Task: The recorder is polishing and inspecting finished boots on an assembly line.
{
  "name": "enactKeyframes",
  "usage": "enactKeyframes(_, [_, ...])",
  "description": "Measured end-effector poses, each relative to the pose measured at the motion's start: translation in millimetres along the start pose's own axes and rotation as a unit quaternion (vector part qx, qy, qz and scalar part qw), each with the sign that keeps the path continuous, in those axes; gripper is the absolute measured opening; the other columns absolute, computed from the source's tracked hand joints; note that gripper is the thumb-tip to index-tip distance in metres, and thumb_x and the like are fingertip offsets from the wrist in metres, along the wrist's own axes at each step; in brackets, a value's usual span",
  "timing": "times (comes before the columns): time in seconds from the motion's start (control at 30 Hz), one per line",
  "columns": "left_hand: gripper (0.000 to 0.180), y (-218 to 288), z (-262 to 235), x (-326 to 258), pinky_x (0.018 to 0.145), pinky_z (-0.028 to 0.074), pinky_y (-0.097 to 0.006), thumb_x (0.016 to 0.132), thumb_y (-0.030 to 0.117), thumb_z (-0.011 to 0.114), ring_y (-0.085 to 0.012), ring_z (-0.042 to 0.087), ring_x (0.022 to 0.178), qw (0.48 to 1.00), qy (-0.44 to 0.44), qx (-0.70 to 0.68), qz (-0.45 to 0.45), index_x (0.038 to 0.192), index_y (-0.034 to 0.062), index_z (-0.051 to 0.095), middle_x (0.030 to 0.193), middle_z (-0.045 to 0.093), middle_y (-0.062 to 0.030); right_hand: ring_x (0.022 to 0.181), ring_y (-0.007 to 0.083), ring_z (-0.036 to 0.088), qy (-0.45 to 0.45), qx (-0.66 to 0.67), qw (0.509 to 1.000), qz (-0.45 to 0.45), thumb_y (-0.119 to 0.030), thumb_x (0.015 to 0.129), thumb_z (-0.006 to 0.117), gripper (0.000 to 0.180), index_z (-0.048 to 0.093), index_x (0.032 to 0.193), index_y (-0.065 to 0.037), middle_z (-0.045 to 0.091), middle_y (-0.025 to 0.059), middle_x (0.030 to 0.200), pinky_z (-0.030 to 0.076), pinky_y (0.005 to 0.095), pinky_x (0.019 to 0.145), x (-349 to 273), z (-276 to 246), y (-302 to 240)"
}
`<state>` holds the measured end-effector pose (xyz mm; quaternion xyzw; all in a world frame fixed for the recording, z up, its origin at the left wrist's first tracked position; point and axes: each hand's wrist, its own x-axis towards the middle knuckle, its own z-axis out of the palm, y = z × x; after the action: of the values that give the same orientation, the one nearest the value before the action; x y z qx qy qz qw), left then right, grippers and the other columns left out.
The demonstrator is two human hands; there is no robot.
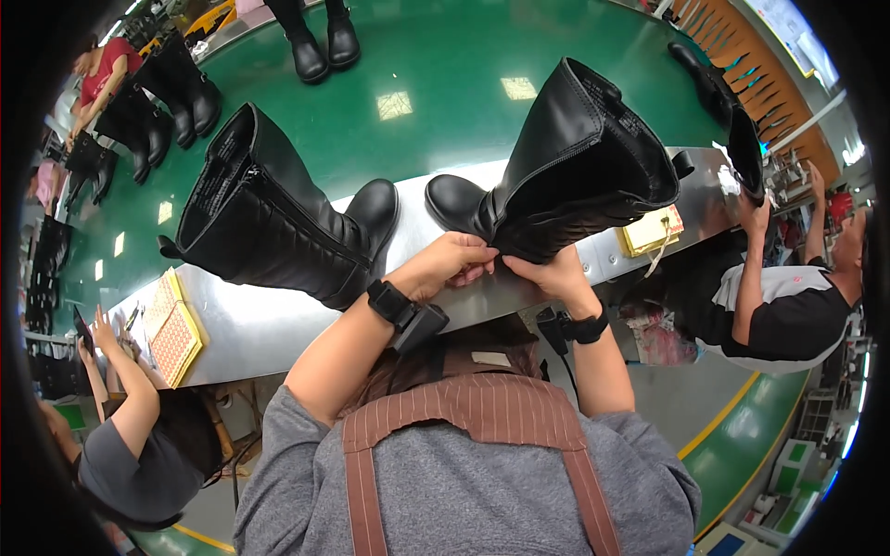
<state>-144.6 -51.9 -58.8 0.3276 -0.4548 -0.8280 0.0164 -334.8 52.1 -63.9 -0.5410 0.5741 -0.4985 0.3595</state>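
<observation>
A tall black boot (547, 139) leans to the right in front of me, its shaft gaping along an undone side zipper. At its ankle, near the zipper's lower end, the fingers of my left hand (456, 259) are pinched together on the boot. Which small part they pinch is hidden. My right hand (556, 275) grips the same boot around the ankle, thumb in front, with the other fingers mostly hidden. To the left lies a matching black boot (278, 208), tilted, its zipper done up along the shaft. Neither hand touches it.
Beneath the boots runs a metal ledge (241, 315) beside a green belt (436, 111). Yellow card stacks lie at left (174, 329) and right (649, 232). More black boots (311, 46) stand farther off. Co-workers sit close at left (139, 463) and right (779, 306).
</observation>
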Motion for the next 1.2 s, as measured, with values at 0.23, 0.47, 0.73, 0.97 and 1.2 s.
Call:
enactKeyframes(0.23, [0.030,58.5,39.9,-49.1,0.044,0.029,-0.020,0.097,0.024,0.057,-0.0045,0.041,0.045,0.975,-0.044,0.032,0.218,0.073,0.0055,0.060,0.054,0.051,0.0019,0.086,0.0157,0.065,0.014,-0.068,0.998,-0.002,-0.007,0.068,0.077,0.041,0.066,0.107,-0.004,0.070,0.0052,0.095,0.051,0.0308,0.081,1.4,1.1,-7.3])
enactKeyframes(0.47, [0.031,72.3,52.7,-46.4,0.045,0.033,-0.020,0.096,0.027,0.058,-0.0054,0.047,0.046,0.982,-0.043,0.040,0.181,0.074,0.0057,0.061,0.054,0.054,0.0014,0.128,0.0311,0.040,0.219,-0.133,0.923,-0.286,-0.027,0.064,0.077,0.066,0.056,0.121,0.001,0.045,0.0200,0.134,0.029,0.0443,0.108,-5.7,-62.2,-150.8])
enactKeyframes(0.73, [0.030,65.6,51.2,-36.7,0.048,0.034,-0.019,0.096,0.028,0.058,-0.0048,0.049,0.049,0.983,-0.024,0.031,0.178,0.076,0.0079,0.062,0.057,0.056,0.0022,0.082,0.0239,0.051,0.131,-0.581,0.760,-0.262,-0.026,0.067,0.078,0.042,0.072,0.105,-0.011,0.060,0.0038,0.071,0.039,0.0378,0.080,25.8,-46.6,-217.2])
enactKeyframes(0.97, [0.031,70.8,60.3,-30.9,0.050,0.032,-0.020,0.097,0.031,0.057,-0.0051,0.047,0.050,0.979,-0.032,0.019,0.199,0.077,0.0081,0.063,0.057,0.054,0.0032,0.071,0.0224,0.046,0.101,-0.495,0.803,-0.315,0.000,0.067,0.068,0.058,0.066,0.121,-0.021,0.057,-0.0005,0.064,0.042,0.0320,0.071,43.8,-52.4,-209.1])
enactKeyframes(1.2, [0.032,70.7,68.3,-26.6,0.050,0.033,-0.020,0.097,0.032,0.057,-0.0053,0.047,0.050,0.981,-0.008,0.027,0.192,0.078,0.0078,0.063,0.057,0.053,0.0032,0.094,0.0268,0.052,0.179,-0.476,0.804,-0.308,-0.003,0.065,0.074,0.065,0.060,0.128,-0.013,0.062,0.0072,0.101,0.045,0.0368,0.084,49.7,-55.4,-193.2])
